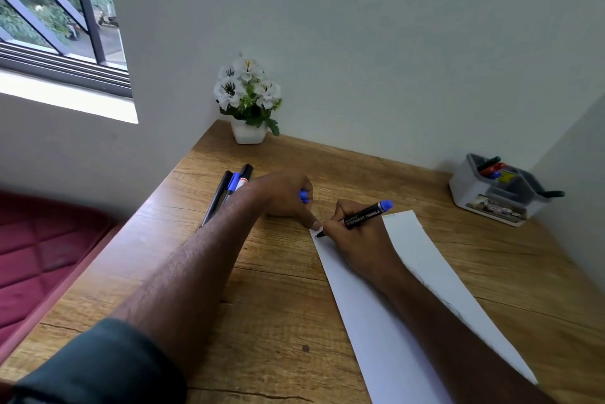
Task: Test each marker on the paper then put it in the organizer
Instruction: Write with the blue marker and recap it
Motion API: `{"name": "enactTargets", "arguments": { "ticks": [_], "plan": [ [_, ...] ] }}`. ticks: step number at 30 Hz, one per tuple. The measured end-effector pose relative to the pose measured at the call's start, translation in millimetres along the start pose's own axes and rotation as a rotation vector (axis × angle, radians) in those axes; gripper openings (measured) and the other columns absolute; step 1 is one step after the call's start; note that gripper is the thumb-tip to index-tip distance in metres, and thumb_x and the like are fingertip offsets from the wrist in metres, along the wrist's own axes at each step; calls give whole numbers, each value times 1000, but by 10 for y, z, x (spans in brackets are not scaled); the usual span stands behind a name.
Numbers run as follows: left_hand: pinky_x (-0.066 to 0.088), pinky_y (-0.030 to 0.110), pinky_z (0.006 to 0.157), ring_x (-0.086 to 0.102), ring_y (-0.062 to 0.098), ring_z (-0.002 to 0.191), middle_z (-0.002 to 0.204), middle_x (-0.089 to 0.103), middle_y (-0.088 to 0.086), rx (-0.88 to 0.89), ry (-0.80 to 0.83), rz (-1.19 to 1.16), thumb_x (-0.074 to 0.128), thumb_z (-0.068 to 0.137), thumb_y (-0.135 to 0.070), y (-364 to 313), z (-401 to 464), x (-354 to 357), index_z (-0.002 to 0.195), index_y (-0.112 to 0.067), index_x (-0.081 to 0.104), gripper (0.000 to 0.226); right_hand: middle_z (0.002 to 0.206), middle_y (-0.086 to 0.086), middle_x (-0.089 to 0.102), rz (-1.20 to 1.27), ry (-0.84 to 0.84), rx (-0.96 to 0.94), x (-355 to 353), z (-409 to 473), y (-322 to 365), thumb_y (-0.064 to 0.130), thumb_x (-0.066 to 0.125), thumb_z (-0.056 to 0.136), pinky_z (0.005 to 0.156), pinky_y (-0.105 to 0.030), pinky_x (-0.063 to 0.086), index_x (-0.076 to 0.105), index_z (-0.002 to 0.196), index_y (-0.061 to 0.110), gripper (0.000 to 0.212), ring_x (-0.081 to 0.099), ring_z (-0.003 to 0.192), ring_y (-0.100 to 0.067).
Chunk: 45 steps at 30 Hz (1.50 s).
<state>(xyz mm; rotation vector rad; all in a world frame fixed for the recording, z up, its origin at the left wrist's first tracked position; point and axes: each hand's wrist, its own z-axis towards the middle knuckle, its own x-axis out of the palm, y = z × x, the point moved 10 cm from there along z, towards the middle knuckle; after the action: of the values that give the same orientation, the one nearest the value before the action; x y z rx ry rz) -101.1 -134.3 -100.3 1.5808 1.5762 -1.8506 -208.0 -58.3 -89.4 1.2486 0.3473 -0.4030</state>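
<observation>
Right hand grips black blue-ended permanent marker, tip at white paper strip's upper corner; left hand, holding blue cap, should pin that corner.

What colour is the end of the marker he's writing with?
Blue, on a black marker held in the right hand; head view.

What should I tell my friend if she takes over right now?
Right hand grips a blue marker, tip on the paper's far left corner. Left hand holds the blue cap and pins the paper with a finger.
Done: several markers already in the organizer, far right.
Left: finish this test, cap the marker, put it in the organizer, then test the pens lying to the left.
</observation>
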Motion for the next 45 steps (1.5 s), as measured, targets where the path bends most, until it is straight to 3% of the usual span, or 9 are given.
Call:
{"name": "enactTargets", "arguments": {
  "ticks": [4, 8, 11, 17, 27, 33, 38, 45],
  "plan": [
    [48, 35, 79, 55, 15, 84, 91, 63, -2, -1, 1, 3, 82, 72, -39, -3, 1, 2, 79, -24, 60, 27, 55, 5, 48, -15, 2, -10, 0, 4, -5, 27, 68, 72, 54, -15, 35, 50, 65, -6, 38, 43, 56, -3],
    [48, 35, 81, 55, 14, 83, 91, 62, -3, -5, 6, 9, 81, 73, -39, 1, -1, 7, 79, -24, 60, 27, 54, 5, 47, -6, -15, -19, -18, 8, 18, 43, 63, 63, 53, -15, 34, 50, 64, -5, 50, 42, 54, -3],
    [48, 35, 80, 54, 14, 84, 91, 61, -3, -1, 10, 2, 81, 73, -38, -2, 6, 13, 79, -24, 59, 26, 55, 2, 45, 7, -29, -19, -28, 6, 12, 44, 61, 61, 53, -16, 33, 47, 64, -7, 53, 40, 55, -5],
    [45, 31, 76, 55, 14, 84, 92, 62, -2, 7, 6, -4, 81, 73, -37, -10, 2, 12, 77, -24, 58, 26, 54, 4, 48, -20, -32, -22, -26, 12, 17, 45, 60, 61, 53, -15, 35, 52, 64, -5, 50, 43, 54, -3],
    [42, 29, 72, 54, 14, 83, 89, 61, -3, 0, 3, 4, 81, 74, -39, -10, -8, 15, 78, -24, 59, 28, 50, 10, 39, -28, -33, -3, -28, 10, 3, 42, 61, 61, 53, -19, 31, 41, 56, 7, 40, 36, 53, -5],
    [46, 32, 77, 53, 12, 81, 91, 62, -2, -3, 5, 0, 81, 75, -38, -21, -18, 20, 80, -22, 60, 26, 55, -2, 45, -42, -82, 6, -85, 9, -12, 44, 59, 61, 54, -25, 34, 46, 63, -2, 48, 40, 56, -9],
    [47, 34, 79, 55, 14, 84, 93, 63, -1, -5, 2, 4, 81, 73, -39, -15, -10, 19, 79, -23, 59, 28, 52, 6, 42, -46, -68, 14, -77, 2, -21, 44, 58, 60, 54, -24, 32, 43, 60, 1, 45, 38, 55, -7],
    [49, 37, 83, 57, 16, 87, 93, 65, -1, -5, 8, 0, 82, 72, -39, 3, 0, 22, 79, -23, 60, 28, 56, -5, 42, -37, -79, 19, -98, 11, -12, 46, 59, 58, 55, -28, 32, 42, 63, -2, 52, 38, 58, -13]
  ]
}}
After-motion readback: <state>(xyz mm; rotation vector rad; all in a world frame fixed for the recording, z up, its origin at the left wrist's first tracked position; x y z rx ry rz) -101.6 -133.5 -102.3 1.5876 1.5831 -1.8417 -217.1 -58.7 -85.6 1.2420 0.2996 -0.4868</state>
